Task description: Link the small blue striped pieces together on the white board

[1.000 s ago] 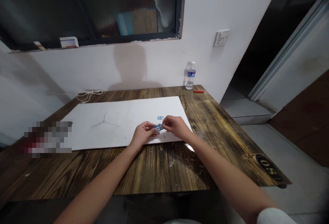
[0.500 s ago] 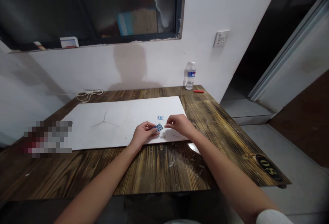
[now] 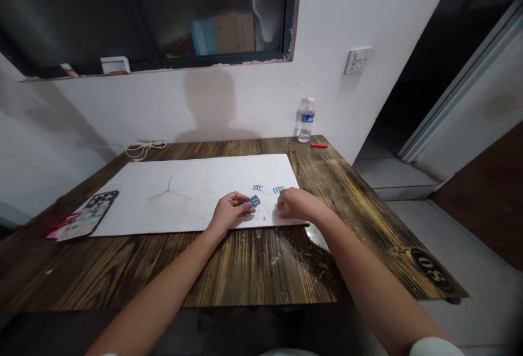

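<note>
My left hand [image 3: 229, 211] is closed on a small flat piece with blue-outlined rectangles [image 3: 254, 201], held over the right part of a white board [image 3: 212, 173]. Its fingers cover part of the piece, and its exact kind is unclear. My right hand [image 3: 298, 203] is curled with its fingers pressed together, low over the board's right end. What those fingers hold, if anything, is hidden. Just beyond them lies a blue-outlined mark or piece [image 3: 278, 189]. A similar one [image 3: 257, 187] is to its left. Thin dark lines [image 3: 265, 209] show on the board between the hands.
A three-armed dark line figure [image 3: 168, 189] is on the board's left half. A phone-like patterned object [image 3: 98, 214] lies at its left end. Behind are a white cable [image 3: 141, 149], a water bottle [image 3: 306, 120] and a red pen-like stick [image 3: 319, 145] on the wooden table [image 3: 147, 269].
My right hand has shifted right, away from the left hand, and its fingers have curled downward. The blue-outlined mark beyond it now shows. My left hand keeps its hold; the view has moved slightly.
</note>
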### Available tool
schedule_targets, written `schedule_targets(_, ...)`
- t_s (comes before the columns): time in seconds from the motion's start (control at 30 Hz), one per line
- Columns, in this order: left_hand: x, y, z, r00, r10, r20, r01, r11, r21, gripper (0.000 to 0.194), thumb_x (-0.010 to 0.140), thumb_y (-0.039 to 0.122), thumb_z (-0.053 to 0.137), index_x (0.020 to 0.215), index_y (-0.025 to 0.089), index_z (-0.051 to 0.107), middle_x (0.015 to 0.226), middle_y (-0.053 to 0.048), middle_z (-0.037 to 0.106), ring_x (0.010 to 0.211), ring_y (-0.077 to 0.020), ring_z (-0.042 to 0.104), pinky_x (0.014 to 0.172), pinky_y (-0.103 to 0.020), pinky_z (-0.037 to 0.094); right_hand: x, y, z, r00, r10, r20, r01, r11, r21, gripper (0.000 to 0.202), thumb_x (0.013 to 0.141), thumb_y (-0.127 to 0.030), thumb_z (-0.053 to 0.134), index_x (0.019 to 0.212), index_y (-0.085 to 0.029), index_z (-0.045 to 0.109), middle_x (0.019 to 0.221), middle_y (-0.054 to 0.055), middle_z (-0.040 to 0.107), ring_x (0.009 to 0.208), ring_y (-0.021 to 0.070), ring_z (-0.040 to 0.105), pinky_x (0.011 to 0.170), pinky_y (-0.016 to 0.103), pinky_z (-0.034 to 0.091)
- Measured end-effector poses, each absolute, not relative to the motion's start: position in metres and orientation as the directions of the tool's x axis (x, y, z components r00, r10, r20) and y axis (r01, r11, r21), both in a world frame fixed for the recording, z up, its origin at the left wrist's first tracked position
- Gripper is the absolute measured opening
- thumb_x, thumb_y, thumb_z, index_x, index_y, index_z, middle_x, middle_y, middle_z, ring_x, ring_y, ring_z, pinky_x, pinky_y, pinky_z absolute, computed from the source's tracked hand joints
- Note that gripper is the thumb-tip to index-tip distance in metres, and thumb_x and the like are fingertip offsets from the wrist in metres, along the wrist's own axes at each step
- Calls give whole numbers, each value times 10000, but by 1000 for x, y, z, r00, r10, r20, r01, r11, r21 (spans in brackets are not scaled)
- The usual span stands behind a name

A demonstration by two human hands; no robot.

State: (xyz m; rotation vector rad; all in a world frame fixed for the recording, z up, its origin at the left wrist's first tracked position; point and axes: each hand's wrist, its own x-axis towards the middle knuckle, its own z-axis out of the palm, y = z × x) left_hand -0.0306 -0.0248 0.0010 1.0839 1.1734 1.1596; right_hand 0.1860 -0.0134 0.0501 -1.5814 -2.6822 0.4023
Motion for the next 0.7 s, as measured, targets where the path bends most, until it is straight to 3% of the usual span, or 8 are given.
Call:
schedule_targets(0.23,-32,-24,0,37,995,-91,-76,94,993,437,524,319,839,808,114,577,712,-72,702,631,-200,689,562,-264,565,178,-13,46,-503,842,-194,862,504,-49,235,730,-211,549,866,-141,727,884,124,700,775,207,619,632,249,389)
schedule_targets(0.33,-31,-24,1,32,995,-94,-80,96,992,423,529,310,838,798,115,576,700,-68,700,625,-195,688,561,-261,564,180,-9,39,-531,840,-108,847,527,-65,231,775,-199,495,835,-142,711,862,120,690,761,196,609,628,248,378)
schedule_targets(0.5,-30,-25,1,26,994,-108,-97,110,989,422,520,305,843,787,116,576,705,-65,702,615,-191,686,554,-255,561,183,-5,32,-554,820,144,782,572,-249,244,869,-181,404,942,-154,636,902,96,668,800,170,587,681,241,375)
schedule_targets(0.63,-31,-24,-1,35,993,-113,-99,116,988,425,519,309,843,798,119,584,728,-68,707,619,-197,687,578,-283,568,178,-5,31,-581,746,325,582,660,-475,230,861,-111,422,1005,-172,591,937,63,657,848,145,577,733,232,385)
schedule_targets(0.7,-32,-24,-1,49,993,-109,-81,113,990,431,522,322,840,807,120,587,727,-71,708,630,-204,690,575,-276,563,174,-6,29,-562,744,361,507,655,-560,238,856,-115,449,1049,-187,568,886,40,659,774,129,579,699,227,392)
